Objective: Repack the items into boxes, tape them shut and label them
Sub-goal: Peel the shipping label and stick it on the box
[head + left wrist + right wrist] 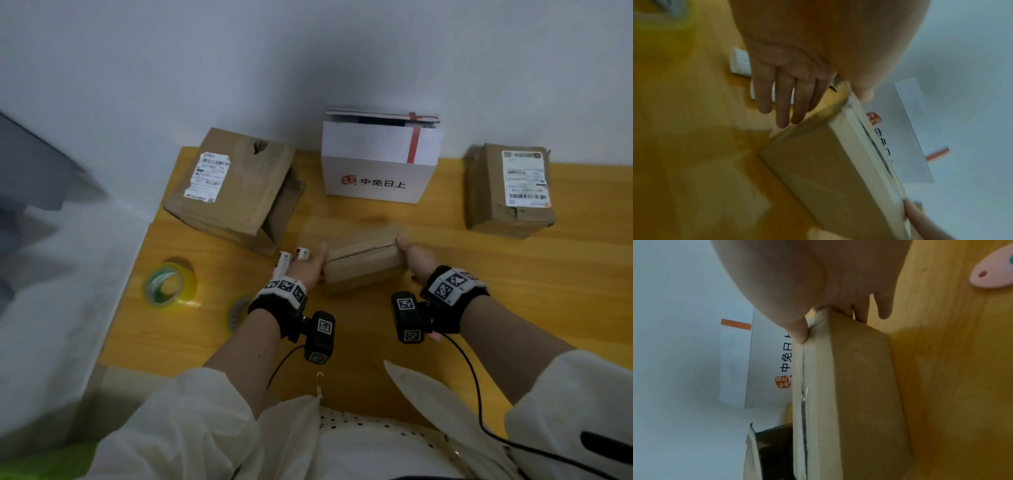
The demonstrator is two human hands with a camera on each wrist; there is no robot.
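A small brown cardboard box with closed flaps sits between my two hands at the middle of the yellow table. My left hand holds its left end. In the left wrist view the thumb lies on the top edge of the box and the fingers reach straight down past that end. My right hand grips the right end. In the right wrist view its thumb presses on the top seam of the box and the fingers wrap behind. A shiny strip runs along the seam.
A white box with a red ribbon stands behind, lid ajar. Labelled brown boxes lie at back left and back right. Two small white packs lie by my left hand. Two tape rolls sit front left. A pink object lies near my right wrist.
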